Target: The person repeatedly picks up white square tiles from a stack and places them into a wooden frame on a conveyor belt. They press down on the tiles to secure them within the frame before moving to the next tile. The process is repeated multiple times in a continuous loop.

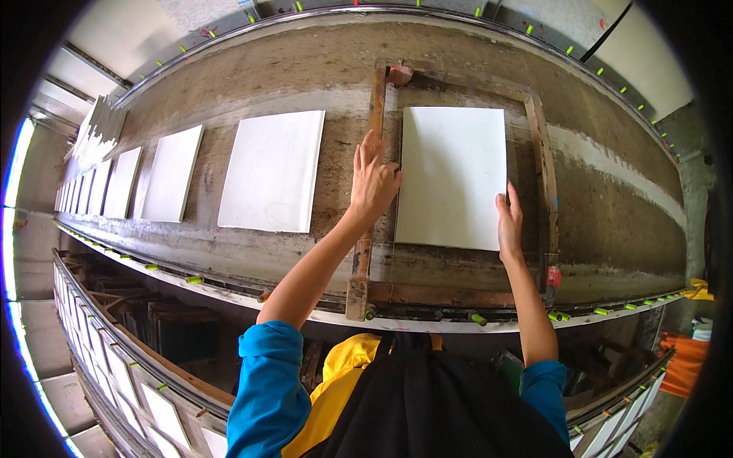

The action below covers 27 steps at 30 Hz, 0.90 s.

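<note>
A white rectangular sheet or thin board (452, 179) lies flat on the long brown worktable (603, 237), inside a worn wooden frame (541, 153). My left hand (374, 182) is over the frame's left bar, its fingers stretched away from me and its thumb side close to the board's left edge. The right edge of the board is pinched by my right hand (511, 221), thumb on the near side and fingers along the edge. What lies under the left fingers is partly hidden. A pinkish-red piece (399, 75) sits at the frame's far left corner.
To the left, another white board (272, 172) leads a row of several more along the table. Green pegs (479, 319) line both rail edges. Below left, a second rack (164, 416) carries white boards. An orange cloth (678, 365) hangs at the right.
</note>
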### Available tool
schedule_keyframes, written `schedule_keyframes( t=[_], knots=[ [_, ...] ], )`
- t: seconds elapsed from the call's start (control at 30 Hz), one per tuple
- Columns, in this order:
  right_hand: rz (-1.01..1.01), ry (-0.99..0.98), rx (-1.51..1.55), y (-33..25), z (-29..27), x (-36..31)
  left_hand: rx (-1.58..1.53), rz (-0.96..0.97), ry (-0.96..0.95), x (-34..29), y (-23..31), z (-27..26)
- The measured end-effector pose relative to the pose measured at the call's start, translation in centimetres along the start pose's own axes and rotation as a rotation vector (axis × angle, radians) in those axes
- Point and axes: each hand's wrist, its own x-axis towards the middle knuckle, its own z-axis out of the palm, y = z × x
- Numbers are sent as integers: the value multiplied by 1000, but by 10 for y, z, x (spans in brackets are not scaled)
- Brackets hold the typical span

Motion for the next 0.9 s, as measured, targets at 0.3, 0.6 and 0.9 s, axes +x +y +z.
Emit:
schedule_keyframes(
  t=[0.3,0.6,0.9],
  knots=[
    [32,-16,32,0,6,-3,8,-13,-5,-1,2,-2],
    [-162,69,-453,15,0,11,25,-12,-31,0,1,-3],
    [-340,122,-606,32,-3,15,-19,-5,-29,0,2,-3]
  ],
)
